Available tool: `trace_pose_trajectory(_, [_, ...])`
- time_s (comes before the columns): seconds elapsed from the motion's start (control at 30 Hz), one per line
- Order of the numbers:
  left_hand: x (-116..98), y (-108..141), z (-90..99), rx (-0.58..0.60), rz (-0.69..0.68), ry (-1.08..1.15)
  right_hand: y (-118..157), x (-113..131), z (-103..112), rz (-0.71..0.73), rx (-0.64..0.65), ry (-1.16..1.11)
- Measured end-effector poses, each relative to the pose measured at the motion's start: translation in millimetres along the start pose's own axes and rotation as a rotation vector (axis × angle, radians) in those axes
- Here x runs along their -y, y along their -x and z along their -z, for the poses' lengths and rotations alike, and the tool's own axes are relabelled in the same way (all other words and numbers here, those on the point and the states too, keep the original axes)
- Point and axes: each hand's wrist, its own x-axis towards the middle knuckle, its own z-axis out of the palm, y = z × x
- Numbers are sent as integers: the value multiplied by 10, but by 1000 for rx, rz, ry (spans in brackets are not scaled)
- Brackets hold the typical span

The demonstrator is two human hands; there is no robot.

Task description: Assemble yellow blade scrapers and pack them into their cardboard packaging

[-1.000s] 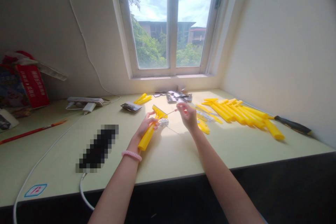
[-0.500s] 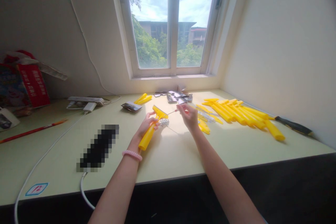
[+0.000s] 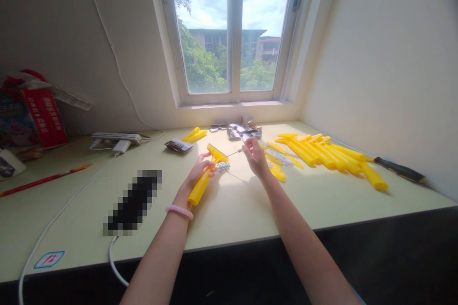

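Observation:
My left hand (image 3: 200,171) is wrapped round a yellow scraper (image 3: 201,188), its wide head tilted up and away from me. Pinched in the fingers of my right hand (image 3: 255,156) is a thin screwdriver (image 3: 234,153), whose shaft reaches left to the scraper's head. Whether its tip sits in a screw is too small to tell. A small heap of silvery screws (image 3: 223,167) lies on the table just behind the scraper. Yellow head parts and metal plates (image 3: 277,157) are partly hidden beyond my right hand.
Several yellow handles (image 3: 318,152) lie in a row at the right, with a black screwdriver (image 3: 400,170) beside them. Dark blade packets (image 3: 239,131) lie below the window; another packet (image 3: 179,145) is nearer. At left are a pixelated dark object (image 3: 134,202), a cable and a power strip (image 3: 116,138).
The screwdriver's shaft has shifted slightly left and its tip now meets the scraper's head lower down. My right hand has turned a little; my left hand keeps its hold.

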Motion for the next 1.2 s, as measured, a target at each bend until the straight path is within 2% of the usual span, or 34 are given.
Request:
trace_pose_trajectory(0.1, [-5, 5, -2, 4, 4, -3, 18, 16, -2, 27, -43, 34])
trace_pose_trajectory(0.23, [-9, 22, -9, 5, 8, -4, 36, 6, -3, -8, -84, 131])
trace_pose_trajectory(0.37, [-9, 31, -13, -1, 10, -1, 30, -6, -5, -30, -2, 137])
trace_pose_trajectory(0.5, [-15, 36, -21, -3, 9, 7, 21, 12, -10, 42, 26, 77])
trace_pose_trajectory(0.6, [-19, 41, -30, 12, 10, 19, 22, 29, -9, 62, -57, 59])
trace_pose_trajectory(0.77, [-27, 32, -36, 20, 18, 41, 32, 12, 7, -34, -210, 150])
trace_pose_trajectory(0.9, [-24, 26, -31, 12, 14, 42, 35, -7, 11, -62, -112, 227])
trace_pose_trajectory(1.0, [-21, 26, -31, 6, 13, 21, 29, 3, 8, -25, -46, 181])
trace_pose_trajectory(1.1, [-26, 32, -38, 11, 7, 16, 27, 24, 2, 55, -37, 120])
trace_pose_trajectory(1.2, [-30, 37, -45, 11, 5, 21, 37, 34, -3, 51, -66, 134])
